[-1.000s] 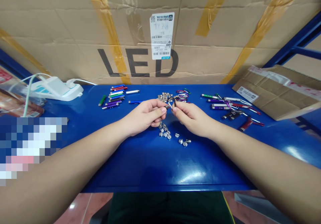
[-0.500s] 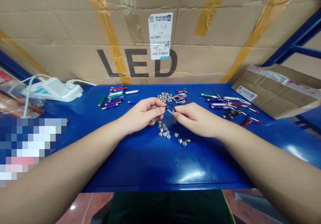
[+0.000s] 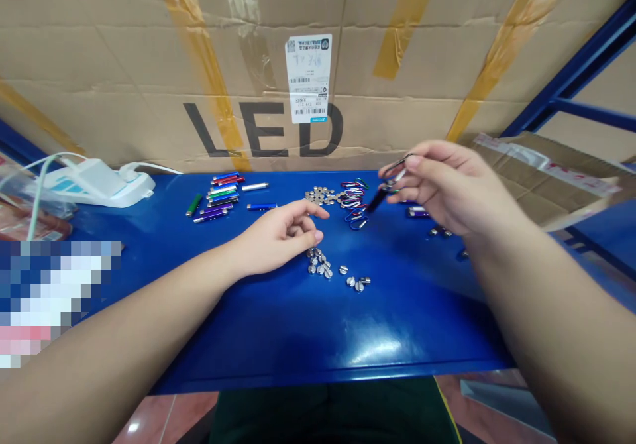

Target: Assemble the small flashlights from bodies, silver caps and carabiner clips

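Note:
My right hand (image 3: 450, 185) pinches a dark carabiner (image 3: 397, 164), and a small black penlight (image 3: 377, 199), blurred by motion, hangs from it. Over the middle of the table, my left hand (image 3: 283, 235) holds nothing, its fingers loosely curled and apart. Just beside its fingertips lie several silver screw caps (image 3: 318, 262), with a few more caps (image 3: 358, 283) to the right. Behind the left hand are several button cells (image 3: 322, 195) and a heap of coloured carabiners (image 3: 354, 195). Penlights with clips (image 3: 418, 212) lie partly hidden behind my right hand.
Several coloured penlight tubes (image 3: 221, 195) lie at the back left of the blue table (image 3: 278, 325). A white power strip (image 3: 114, 185) with cables stands farther left. A cardboard box (image 3: 556, 172) sits at the right, and a large carton (image 3: 149, 53) rises behind.
My hands have parted. The right one has moved right and up with the carabiner and penlight. The left one has let go and loosened its fingers. The view has shifted slightly.

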Demonstrator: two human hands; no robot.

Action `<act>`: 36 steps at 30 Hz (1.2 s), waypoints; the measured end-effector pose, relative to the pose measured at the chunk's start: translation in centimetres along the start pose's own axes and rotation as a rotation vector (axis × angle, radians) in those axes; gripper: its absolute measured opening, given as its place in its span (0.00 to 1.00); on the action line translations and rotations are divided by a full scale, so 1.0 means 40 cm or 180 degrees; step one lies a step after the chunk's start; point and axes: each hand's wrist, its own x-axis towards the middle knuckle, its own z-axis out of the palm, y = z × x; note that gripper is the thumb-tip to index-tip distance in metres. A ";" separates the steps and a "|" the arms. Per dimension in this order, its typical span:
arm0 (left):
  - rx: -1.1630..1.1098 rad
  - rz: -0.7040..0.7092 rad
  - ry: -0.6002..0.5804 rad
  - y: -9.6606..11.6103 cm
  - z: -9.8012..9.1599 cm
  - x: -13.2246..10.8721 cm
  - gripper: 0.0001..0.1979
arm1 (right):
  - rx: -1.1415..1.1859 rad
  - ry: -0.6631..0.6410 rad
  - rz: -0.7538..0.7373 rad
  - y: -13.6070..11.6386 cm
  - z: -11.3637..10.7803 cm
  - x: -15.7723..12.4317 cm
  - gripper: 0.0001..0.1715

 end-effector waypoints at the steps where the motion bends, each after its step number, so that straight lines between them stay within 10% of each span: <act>1: 0.0126 0.0020 -0.0025 -0.002 -0.002 0.000 0.19 | -0.0116 0.0094 -0.0008 -0.006 -0.025 0.006 0.16; 8: 0.0604 -0.0029 -0.0151 -0.003 -0.007 -0.001 0.14 | -0.1351 -0.0180 0.0836 0.056 -0.172 0.057 0.16; 12: 0.0670 -0.0002 -0.0149 -0.010 -0.009 0.000 0.14 | -0.1812 -0.0231 0.1256 0.097 -0.176 0.069 0.13; 16: 0.0805 0.0001 -0.0156 -0.010 -0.011 0.000 0.13 | -0.3356 -0.0398 0.0704 0.115 -0.152 0.078 0.08; 24: 0.2632 0.0030 0.1096 0.009 -0.111 0.006 0.11 | -0.4162 -0.0256 0.0590 0.142 -0.156 0.097 0.07; 30: 0.3670 -0.1341 0.0945 0.027 -0.254 -0.034 0.13 | -0.4166 0.0058 0.0765 0.132 -0.175 0.089 0.10; 36: 0.3687 -0.1973 0.0673 0.034 -0.288 -0.058 0.15 | -0.4096 -0.0034 0.0216 0.113 -0.106 0.072 0.13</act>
